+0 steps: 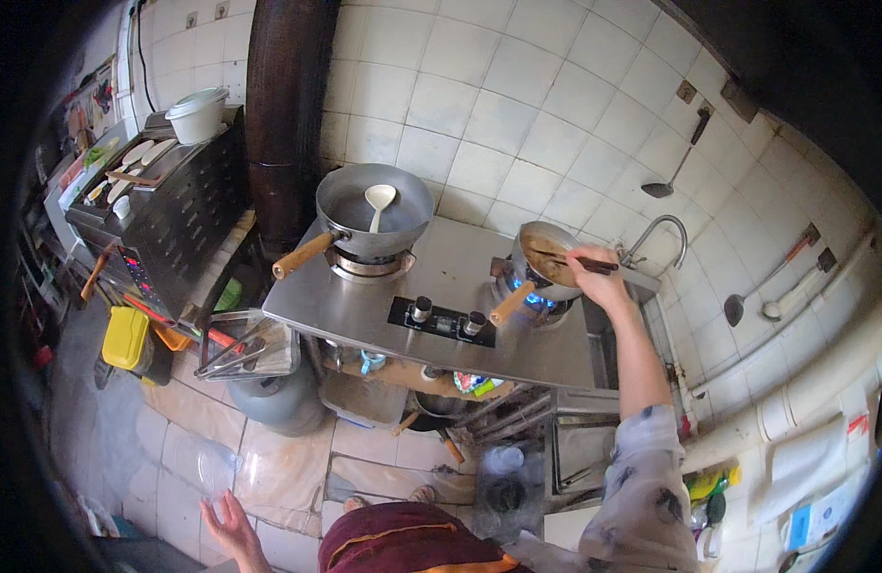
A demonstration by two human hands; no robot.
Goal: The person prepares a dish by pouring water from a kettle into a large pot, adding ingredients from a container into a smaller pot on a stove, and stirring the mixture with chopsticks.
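At the right burner my right hand (pixel 600 281) grips a pair of dark chopsticks (pixel 597 266), whose tips reach into a small metal saucepan (pixel 548 236) holding brownish contents. Blue flame shows beneath this pan, and its wooden handle (pixel 512 304) points down to the left. My left hand (pixel 229 528) hangs low on the left with its fingers apart, holding nothing. On the left burner stands a larger metal pan (pixel 326 204) with a wooden handle; a white ladle (pixel 380 200) rests inside it. Whether that burner is lit, I cannot tell.
The steel stove top (pixel 355 315) has two control knobs. A sink tap (pixel 670 222) rises behind the right pan. Farther left, a black slotted appliance (pixel 183 222) carries a lidded white tub (pixel 197 118). A gas cylinder (pixel 279 401) stands below. Turners hang on the tiled wall.
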